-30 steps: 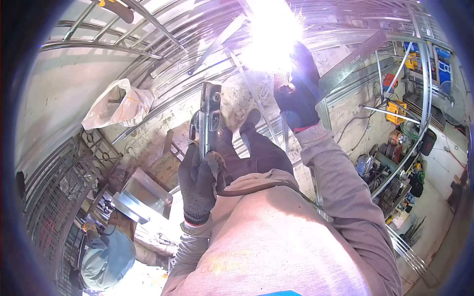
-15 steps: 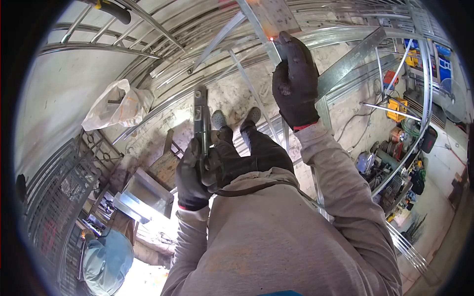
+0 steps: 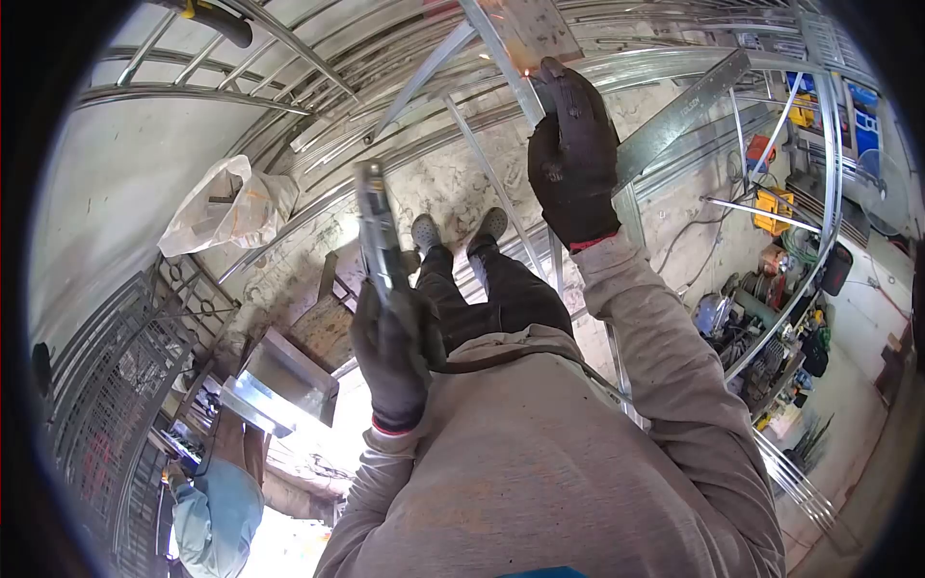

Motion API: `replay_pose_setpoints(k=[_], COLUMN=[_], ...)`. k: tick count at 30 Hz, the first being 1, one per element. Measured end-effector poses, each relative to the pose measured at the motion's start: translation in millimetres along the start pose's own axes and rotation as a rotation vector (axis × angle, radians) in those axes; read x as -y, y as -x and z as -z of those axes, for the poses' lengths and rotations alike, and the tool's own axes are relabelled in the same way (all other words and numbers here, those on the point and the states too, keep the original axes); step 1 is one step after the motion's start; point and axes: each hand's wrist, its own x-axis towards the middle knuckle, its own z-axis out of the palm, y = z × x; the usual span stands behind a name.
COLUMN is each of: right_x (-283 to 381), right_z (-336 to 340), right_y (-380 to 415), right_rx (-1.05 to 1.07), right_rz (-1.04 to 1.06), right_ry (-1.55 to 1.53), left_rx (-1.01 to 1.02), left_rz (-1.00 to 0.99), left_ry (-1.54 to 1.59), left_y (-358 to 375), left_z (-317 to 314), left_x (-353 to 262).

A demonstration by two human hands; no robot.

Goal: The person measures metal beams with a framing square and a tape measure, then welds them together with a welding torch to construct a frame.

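The left hand [image 3: 390,347] has its gloved fingers closed around an elongated metal tool [image 3: 378,231] above the floor [image 3: 434,173]; blur obscures the tool's detail. The gloved right hand [image 3: 575,159] is raised beside a metal bar [image 3: 503,56] bearing a glowing spot [image 3: 527,73]; whether its fingers grip cannot be told. The bar's upper end is cut off.

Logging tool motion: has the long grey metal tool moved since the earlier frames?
Yes: the tool shifted leftward in view, its tip nearer the translucent white plastic bag.
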Motion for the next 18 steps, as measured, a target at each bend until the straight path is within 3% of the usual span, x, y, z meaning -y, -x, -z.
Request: replay_pose_setpoints(k=[1, 5, 7, 10, 18], right_x=[-0.5, -3.0, -2.7, -1.5, -1.1], right_z=[-2.7, -2.4, -0.7, 2.1, 3.1], right_y=[1.3, 1.2, 2.5, 1.5, 5.9], right_rx=[-0.022, -0.049, -0.028, 0.006, 0.002], right_rz=[0.019, 0.072, 0.045, 0.011, -0.001], right_ry=[-0.006, -0.026, -0.030, -0.015, 0.022], left_rx=[-0.042, 0.033, -0.064, 0.057, 0.073], left_rz=[0.112, 0.118, 0.151, 0.159, 0.051], left_ry=[0.126, 0.061, 0.098, 0.023, -0.085], left_y=[-1.0, -3.1, 1.3, 1.0, 4.6], left_z=[-0.2, 13.5, 7.5, 15.0, 13.6], left_x=[-3.0, 13.2, 12.4, 17.9, 17.6])
